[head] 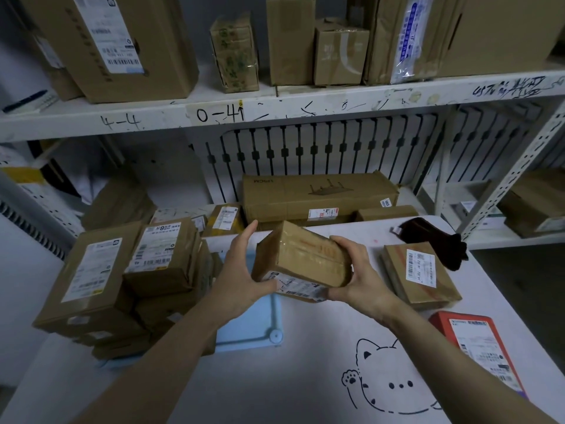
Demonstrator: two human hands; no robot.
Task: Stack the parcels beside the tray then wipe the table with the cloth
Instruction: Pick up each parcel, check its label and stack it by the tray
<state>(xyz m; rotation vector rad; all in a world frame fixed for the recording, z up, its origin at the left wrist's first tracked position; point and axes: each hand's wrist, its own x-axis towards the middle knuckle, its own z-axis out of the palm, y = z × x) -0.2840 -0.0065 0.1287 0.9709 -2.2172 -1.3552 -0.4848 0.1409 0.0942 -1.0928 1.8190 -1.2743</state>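
Observation:
Both my hands hold a brown cardboard parcel (pixel 305 258) tilted above the white table (pixel 275 387). My left hand (pixel 241 270) grips its left end and my right hand (pixel 357 276) grips its right end. Under it lies a light blue tray (pixel 253 335), partly covered by a stack of several brown parcels (pixel 128 276) at the left. A flat brown parcel (pixel 419 273) with a white label lies on the table to the right, and a red parcel (pixel 477 347) lies at the right edge. A dark cloth (pixel 434 240) lies crumpled at the table's far right corner.
A long carton (pixel 318 194) and smaller boxes stand behind the table under a white shelf (pixel 275 108) loaded with cartons. A perforated metal shelf post (pixel 513 166) rises at the right. A cat drawing (pixel 394 381) marks the table's near part.

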